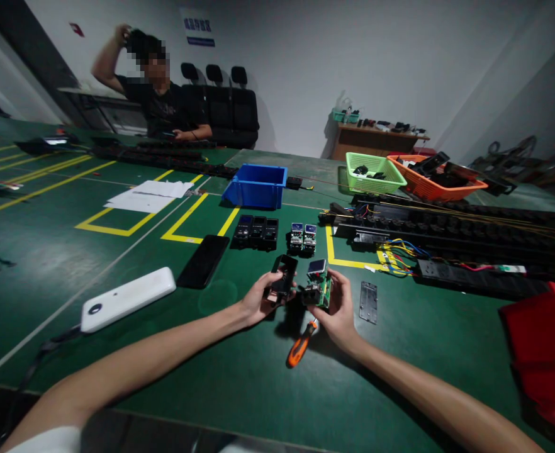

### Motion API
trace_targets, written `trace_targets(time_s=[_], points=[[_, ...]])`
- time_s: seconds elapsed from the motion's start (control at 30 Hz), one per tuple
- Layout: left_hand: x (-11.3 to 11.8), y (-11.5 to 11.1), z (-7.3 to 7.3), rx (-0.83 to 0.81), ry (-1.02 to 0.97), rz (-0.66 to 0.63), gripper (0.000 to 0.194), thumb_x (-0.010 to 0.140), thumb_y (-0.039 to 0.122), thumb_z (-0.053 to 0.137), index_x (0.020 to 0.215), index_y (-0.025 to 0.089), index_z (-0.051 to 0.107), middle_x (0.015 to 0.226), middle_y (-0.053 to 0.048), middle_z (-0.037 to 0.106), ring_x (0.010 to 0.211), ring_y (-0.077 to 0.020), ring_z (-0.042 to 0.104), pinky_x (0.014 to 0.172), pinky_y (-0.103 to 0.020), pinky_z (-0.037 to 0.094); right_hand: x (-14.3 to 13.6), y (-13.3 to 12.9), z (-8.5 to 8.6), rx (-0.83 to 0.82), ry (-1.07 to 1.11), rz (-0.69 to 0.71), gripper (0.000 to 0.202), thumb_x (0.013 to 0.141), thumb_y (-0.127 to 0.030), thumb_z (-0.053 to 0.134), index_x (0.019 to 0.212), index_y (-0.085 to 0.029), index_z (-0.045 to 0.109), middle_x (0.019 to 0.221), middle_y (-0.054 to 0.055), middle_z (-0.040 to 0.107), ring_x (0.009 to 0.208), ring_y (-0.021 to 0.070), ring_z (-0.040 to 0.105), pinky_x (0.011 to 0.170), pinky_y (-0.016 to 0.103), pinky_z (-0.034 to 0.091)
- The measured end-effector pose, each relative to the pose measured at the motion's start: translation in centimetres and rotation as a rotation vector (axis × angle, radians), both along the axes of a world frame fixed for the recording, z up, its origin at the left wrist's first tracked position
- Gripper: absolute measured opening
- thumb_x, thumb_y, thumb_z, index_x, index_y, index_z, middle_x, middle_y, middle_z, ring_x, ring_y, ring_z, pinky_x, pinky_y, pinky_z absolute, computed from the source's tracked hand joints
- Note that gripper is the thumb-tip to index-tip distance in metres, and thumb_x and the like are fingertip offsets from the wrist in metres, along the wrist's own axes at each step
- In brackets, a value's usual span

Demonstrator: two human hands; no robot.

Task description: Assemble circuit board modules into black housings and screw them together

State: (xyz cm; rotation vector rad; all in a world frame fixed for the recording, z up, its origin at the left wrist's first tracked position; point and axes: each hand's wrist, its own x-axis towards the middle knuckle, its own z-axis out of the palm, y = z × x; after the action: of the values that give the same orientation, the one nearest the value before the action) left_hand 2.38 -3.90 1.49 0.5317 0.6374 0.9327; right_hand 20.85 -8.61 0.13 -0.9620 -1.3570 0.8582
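Your left hand (260,302), part-closed, holds casing (285,274); right hand (342,311), part-closed, board (323,292). Slack grip could drop board onto screwdriver (300,349), toward bench's (230,384) near edge.

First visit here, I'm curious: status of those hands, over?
Left fingers holding black case. Right fingers holding circuit board. Screwdriver close by right fingers, perhaps slightly in the way.

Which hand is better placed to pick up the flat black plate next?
Probably the right hand: the flat black plate lies close by its outer side, while the left hand is farther away. Both are occupied, though: the right holds the circuit board, the left the black casing.
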Motion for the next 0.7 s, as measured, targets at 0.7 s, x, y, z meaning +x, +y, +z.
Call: trace_targets(time_s=[0.7], points=[[-1.4, 2.3, -0.5, -0.098, -0.117, -0.221, 0.032, 0.089, 0.035, 0.049, 0.095, 0.008, 0.065, 0.069, -0.009, 0.066, 0.05, -0.0123, 0.059, 0.039, -0.017, 0.04, 0.1, 0.8, -0.7, -0.122, -0.027, 0.138, 0.072, 0.062, -0.026, 0.079, 0.121, -0.031, 0.037, 0.136, 0.009, 0.046, 0.124, 0.0278, 0.051, 0.094, 0.043, 0.05]])
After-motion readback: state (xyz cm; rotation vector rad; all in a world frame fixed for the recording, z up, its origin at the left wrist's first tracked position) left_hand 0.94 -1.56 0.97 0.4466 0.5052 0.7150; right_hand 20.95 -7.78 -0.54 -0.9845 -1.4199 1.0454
